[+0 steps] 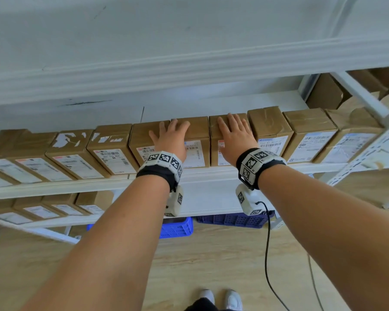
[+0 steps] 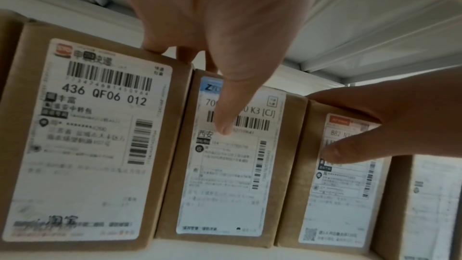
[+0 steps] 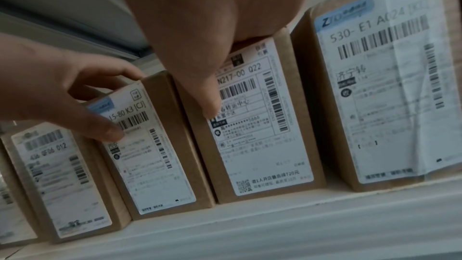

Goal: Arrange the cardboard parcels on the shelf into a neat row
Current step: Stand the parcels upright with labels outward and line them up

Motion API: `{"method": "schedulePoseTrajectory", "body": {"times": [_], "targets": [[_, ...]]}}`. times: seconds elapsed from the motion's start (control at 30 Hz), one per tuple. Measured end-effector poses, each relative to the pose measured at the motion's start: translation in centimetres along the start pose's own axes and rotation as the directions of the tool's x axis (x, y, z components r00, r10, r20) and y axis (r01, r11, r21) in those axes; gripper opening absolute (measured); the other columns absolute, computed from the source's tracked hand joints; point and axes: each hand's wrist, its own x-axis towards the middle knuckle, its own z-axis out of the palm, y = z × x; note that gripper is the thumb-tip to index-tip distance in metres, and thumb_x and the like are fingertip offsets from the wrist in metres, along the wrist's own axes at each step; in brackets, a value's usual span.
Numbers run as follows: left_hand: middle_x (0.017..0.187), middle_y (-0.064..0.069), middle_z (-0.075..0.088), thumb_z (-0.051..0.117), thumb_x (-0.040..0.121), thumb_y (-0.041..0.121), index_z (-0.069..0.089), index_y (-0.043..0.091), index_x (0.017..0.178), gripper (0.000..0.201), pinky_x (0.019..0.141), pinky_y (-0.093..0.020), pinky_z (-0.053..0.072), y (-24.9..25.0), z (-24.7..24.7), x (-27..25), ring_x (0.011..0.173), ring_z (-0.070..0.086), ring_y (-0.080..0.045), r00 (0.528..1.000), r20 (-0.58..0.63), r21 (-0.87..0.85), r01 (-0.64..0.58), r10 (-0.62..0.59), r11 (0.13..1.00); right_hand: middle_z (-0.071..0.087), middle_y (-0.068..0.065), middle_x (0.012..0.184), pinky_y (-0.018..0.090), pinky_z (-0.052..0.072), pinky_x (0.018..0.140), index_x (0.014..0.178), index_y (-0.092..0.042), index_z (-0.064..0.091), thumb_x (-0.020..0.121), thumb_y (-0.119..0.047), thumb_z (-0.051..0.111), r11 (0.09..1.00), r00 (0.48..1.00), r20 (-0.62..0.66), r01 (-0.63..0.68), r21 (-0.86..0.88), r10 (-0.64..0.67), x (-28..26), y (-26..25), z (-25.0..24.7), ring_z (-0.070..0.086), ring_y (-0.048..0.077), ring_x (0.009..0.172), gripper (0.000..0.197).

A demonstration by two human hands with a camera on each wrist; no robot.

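A long row of brown cardboard parcels point(image 1: 267, 129) with white printed shipping labels on their fronts stands side by side along the front of a white metal shelf point(image 1: 202, 173), each box touching or just beside its neighbour.

The left hand point(image 1: 170, 140) lies palm down with its fingers spread across the tops of two neighbouring boxes near the middle of the row: the brown parcel labelled "436 QF06 012" point(image 2: 82, 135) and the brown parcel with the blue-cornered label ending "K3 [CJ]" point(image 2: 230, 165). In the left wrist view its thumb hangs down over the front label of the second box, touching or just in front of it.

The right hand point(image 1: 235, 136) rests flat, fingers straight and slightly apart, on top of the next box to the right, the brown parcel labelled "N217-00 Q22" point(image 3: 260, 126); its thumb comes down over that box's front. Neither hand curls round a box.

More labelled cardboard boxes point(image 1: 43, 209) sit on the lower shelf, and blue plastic crates point(image 1: 177, 227) stand on the pale wooden floor point(image 1: 211, 265) beneath.
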Motion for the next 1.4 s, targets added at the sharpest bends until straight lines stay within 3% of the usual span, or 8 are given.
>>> {"method": "schedulePoseTrajectory", "body": {"times": [0.1, 0.27, 0.43, 0.67, 0.93, 1.13, 1.3, 1.4], "targets": [[0.155, -0.003, 0.024, 0.065, 0.081, 0.006, 0.035, 0.034, 0.137, 0.07, 0.112, -0.068, 0.007, 0.1, 0.0, -0.3, 0.145, 0.011, -0.04, 1.0, 0.003, -0.001, 0.007, -0.007, 1.0, 0.0, 0.012, 0.161, 0.039, -0.002, 0.121, 0.154, -0.019, 0.003, 0.094, -0.032, 0.051, 0.999, 1.0, 0.016, -0.011, 0.038, 0.01, 0.1, 0.0, -0.6, -0.002, 0.026, 0.149, 0.078], [0.157, -0.01, 0.02, 0.071, 0.078, 0.023, 0.029, 0.024, 0.143, 0.077, 0.116, -0.061, 0.0, 0.8, -0.2, -0.3, 0.148, 0.005, -0.033, 0.999, -0.012, 0.019, -0.031, 0.031, 0.999, 0.002, 0.01, 0.161, 0.039, -0.001, 0.121, 0.154, -0.021, 0.003, 0.083, -0.019, 0.065, 0.997, 0.999, 0.019, -0.051, 0.064, 0.049, -0.1, 0.2, -1.6, -0.002, 0.026, 0.149, 0.094], [0.157, -0.01, 0.019, 0.06, 0.076, 0.017, 0.022, 0.014, 0.147, 0.081, 0.12, -0.05, 0.008, 3.7, -0.8, 0.0, 0.148, 0.01, -0.028, 0.998, -0.034, -0.162, -0.06, 0.056, 0.985, -0.002, 0.009, 0.161, 0.041, -0.004, 0.12, 0.153, -0.023, -0.003, 0.077, -0.006, 0.062, 0.995, 0.996, 0.047, -0.083, 0.055, 0.08, -0.7, 2.2, -2.8, -0.006, 0.024, 0.149, 0.102], [0.161, -0.008, 0.004, 0.061, 0.079, 0.016, 0.01, 0.018, 0.152, 0.088, 0.121, -0.047, -0.001, 10.7, -1.2, 0.6, 0.15, 0.0, -0.026, 0.991, 0.036, -0.203, -0.121, 0.13, 0.972, -0.002, 0.009, 0.161, 0.044, 0.0, 0.121, 0.153, -0.027, -0.004, 0.076, -0.005, 0.063, 0.992, 0.991, 0.068, -0.115, 0.05, 0.112, -2.3, 8.2, -4.1, -0.006, 0.026, 0.149, 0.104], [0.162, -0.007, -0.002, 0.066, 0.08, 0.022, 0.008, 0.027, 0.153, 0.094, 0.12, -0.052, 0.001, 19.2, 0.6, 1.2, 0.149, -0.002, -0.027, 0.973, 0.129, -0.145, -0.171, 0.19, 0.975, -0.002, 0.011, 0.161, 0.045, 0.0, 0.121, 0.152, -0.026, -0.004, 0.078, -0.012, 0.065, 0.991, 0.989, 0.066, -0.137, 0.013, 0.136, -3.4, 17.2, -4.8, -0.005, 0.028, 0.149, 0.103], [0.161, -0.009, -0.001, 0.074, 0.079, 0.031, 0.011, 0.037, 0.152, 0.096, 0.116, -0.06, -0.005, 22.3, 2.6, 1.3, 0.149, -0.008, -0.029, 0.985, 0.124, -0.084, -0.108, 0.118, 0.991, 0.0, 0.012, 0.16, 0.041, 0.002, 0.121, 0.153, -0.024, -0.001, 0.074, -0.023, 0.077, 0.994, 0.985, 0.138, -0.111, 0.016, 0.107, -3.7, 21.1, -3.7, -0.001, 0.029, 0.148, 0.111], [0.16, -0.009, 0.008, 0.072, 0.082, 0.02, 0.018, 0.038, 0.15, 0.089, 0.113, -0.06, -0.007, 22.6, 3.5, 1.2, 0.149, 0.0, -0.029, 0.994, 0.056, -0.058, -0.091, 0.094, 0.994, 0.002, 0.013, 0.16, 0.038, 0.004, 0.119, 0.153, -0.026, 0.0, 0.079, -0.014, 0.067, 0.998, 0.996, 0.07, -0.055, -0.014, 0.056, -3.7, 21.5, -2.7, 0.001, 0.029, 0.148, 0.1], [0.159, -0.009, 0.011, 0.069, 0.082, 0.005, 0.019, 0.037, 0.15, 0.091, 0.113, -0.06, -0.006, 22.7, 3.6, 1.3, 0.149, 0.004, -0.028, 0.996, 0.022, -0.063, -0.082, 0.084, 0.995, 0.0, 0.013, 0.16, 0.037, 0.004, 0.119, 0.153, -0.026, -0.003, 0.083, -0.013, 0.063, 0.998, 0.997, 0.051, -0.05, -0.035, 0.051, -3.7, 21.6, -2.3, 0.0, 0.028, 0.149, 0.097]]}}
